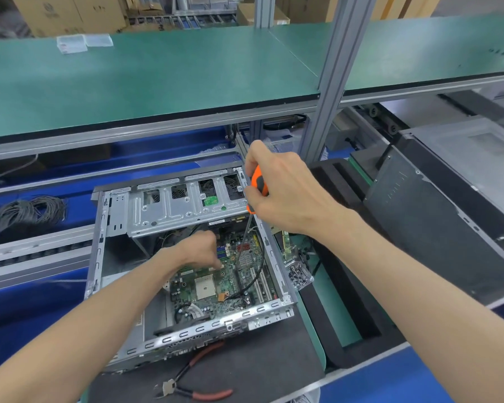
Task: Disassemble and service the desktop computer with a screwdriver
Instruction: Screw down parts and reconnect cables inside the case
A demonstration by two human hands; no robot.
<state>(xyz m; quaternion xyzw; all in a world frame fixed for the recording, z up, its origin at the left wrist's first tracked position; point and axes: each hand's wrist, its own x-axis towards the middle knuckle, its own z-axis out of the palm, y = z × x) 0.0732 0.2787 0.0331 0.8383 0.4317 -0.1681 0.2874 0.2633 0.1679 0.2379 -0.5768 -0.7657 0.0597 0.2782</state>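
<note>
A person works w/ two bare hands inside one open desktop computer case (184, 333), side panel off, lying on a dark mat (259, 370) at the tabletop's near edge. The right hand (282, 187) is wrapped round the orange-and-black handle of one screwdriver (256, 184), fingers curled tight; the shaft runs down-left to the green motherboard (230, 274), tip near a small finned heatsink. The left hand (201, 248) reaches into the case from the left, fingers bent down onto the board approx. beside the blue memory slots; whether it pinches anything cannot be told. No brand or label on the case or board is legible; a white sticker under the drive cage (186, 205) is too small to read.

One pair of red-handled pliers (192, 379) lies on the mat in front of the case, jaws to the left. Just right of the case sits one clear tray of small dark screws (300, 274), count not readable. Black foam packing (344, 286) w/ two long slots lies further right, and beyond it one grey metal panel (437, 228). One coil of grey cable (32, 210) rests on the blue surface at left.

Above runs a green shelf (172, 82) carrying two clear plastic boxes (82, 43); brown cartons (70, 13) stand behind, their printing blurred.
</note>
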